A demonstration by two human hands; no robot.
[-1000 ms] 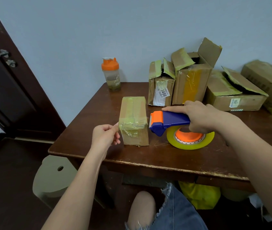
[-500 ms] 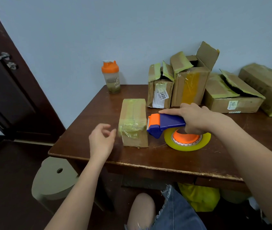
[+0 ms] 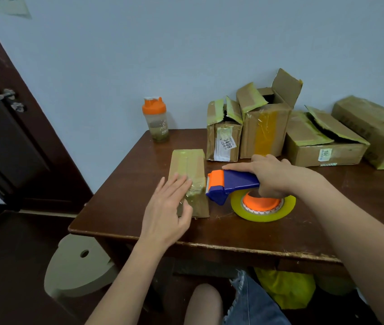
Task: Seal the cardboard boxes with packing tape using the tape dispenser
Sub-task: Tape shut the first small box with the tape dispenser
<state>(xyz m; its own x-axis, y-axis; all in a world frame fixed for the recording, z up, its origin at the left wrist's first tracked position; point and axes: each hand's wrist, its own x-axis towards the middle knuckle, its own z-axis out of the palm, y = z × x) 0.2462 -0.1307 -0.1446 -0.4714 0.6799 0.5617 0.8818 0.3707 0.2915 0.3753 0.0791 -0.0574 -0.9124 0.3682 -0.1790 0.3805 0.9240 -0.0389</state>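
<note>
- Pale blue wall behind; dark door at left; dark brown wooden table (image 3: 280, 233) with a worn, chipped near edge.
- On table near the left front: small cardboard box (image 3: 188, 171), flaps closed, yellowish tape along the top seam and over the near end.
- Left hand (image 3: 166, 207) laid flat on the near end of that box, fingers straight and slightly spread, pressing on the tape where it wraps over the edge; nothing gripped.
- Right hand (image 3: 272, 175) wrapped round the blue handle of the tape dispenser (image 3: 235, 184), forefinger extended along the top; orange cutter end just beside the box's right face, contact not certain.
- Tape roll (image 3: 265, 207) resting on the table under the dispenser, yellow tape on an orange hub.
- At rear right: four further cardboard boxes, three with flaps up or lifted — labelled box (image 3: 223, 139), tall box (image 3: 266, 127), low box (image 3: 324, 144); fourth box (image 3: 378, 130) at far right, state of its seal unclear.
- Orange-lidded shaker bottle (image 3: 156, 120) at rear, well apart from the work.
- Judged step: smoothing the tape end down.
- Recommended: rub firmly from the top seam down over the edge, flattening the visible wrinkles; hold dispenser still meanwhile; check corners adhere before taking the next box.
</note>
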